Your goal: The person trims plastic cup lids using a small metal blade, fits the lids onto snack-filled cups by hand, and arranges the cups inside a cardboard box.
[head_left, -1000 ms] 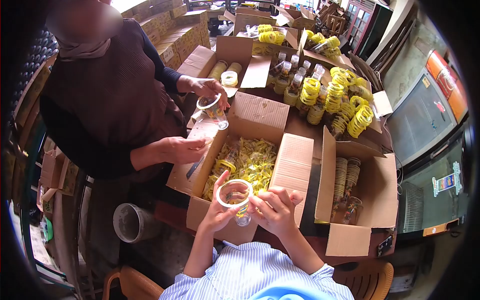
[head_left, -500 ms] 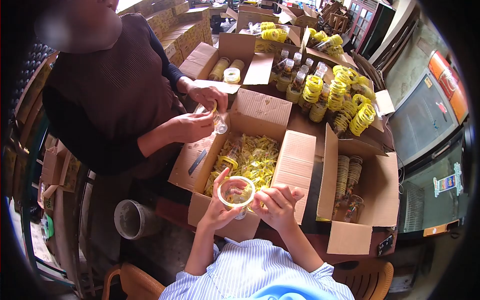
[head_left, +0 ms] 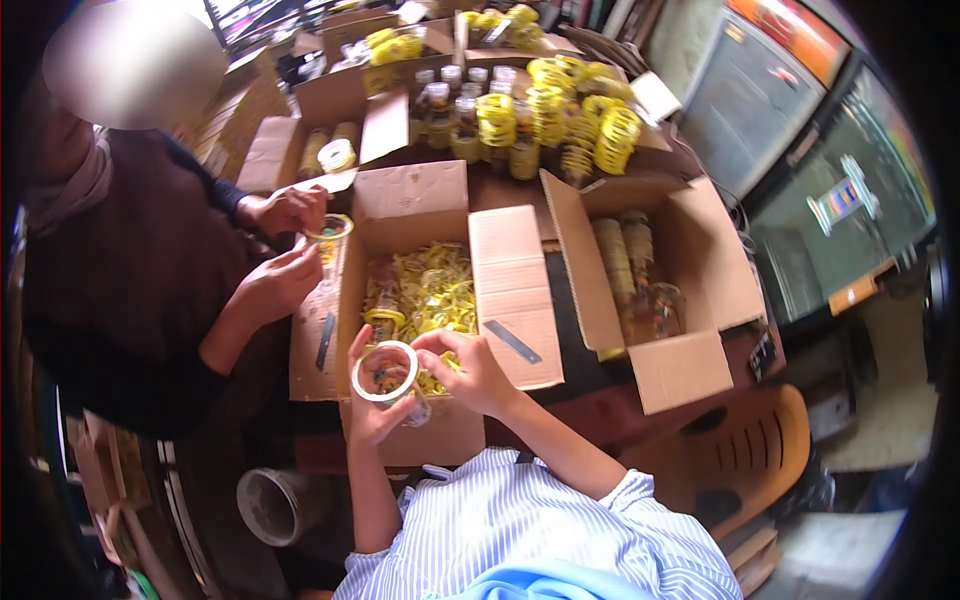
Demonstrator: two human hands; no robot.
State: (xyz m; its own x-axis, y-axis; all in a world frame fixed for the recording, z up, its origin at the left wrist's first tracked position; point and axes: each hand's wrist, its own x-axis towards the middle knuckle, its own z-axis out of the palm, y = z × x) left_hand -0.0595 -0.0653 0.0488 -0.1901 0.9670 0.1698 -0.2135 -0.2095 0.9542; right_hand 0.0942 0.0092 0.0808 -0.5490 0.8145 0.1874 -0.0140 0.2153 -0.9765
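Note:
My left hand (head_left: 368, 418) is wrapped round a clear plastic cup (head_left: 387, 372) with a pale rim, its mouth tilted toward me. Close to the right side of that rim is my right hand (head_left: 470, 372), fingers bent together; anything between its fingertips is too small to make out. Both hands are over the near edge of an open cardboard box (head_left: 410, 190) holding yellow strips (head_left: 440, 285) and some clear cups. Across at the left, a co-worker's two hands hold another cup (head_left: 330, 232) with a yellow rim.
At the right stands an open box (head_left: 680, 375) with stacked cups. Several cup stacks and yellow rings (head_left: 548, 110) are at the back. A grey bucket (head_left: 270, 505) is at the lower left, an orange chair (head_left: 745, 450) at the lower right.
The view has turned to the right, so the boxes appear further left. My left hand still holds the cup, and my right hand remains beside its rim. The co-worker's cup now shows its open mouth.

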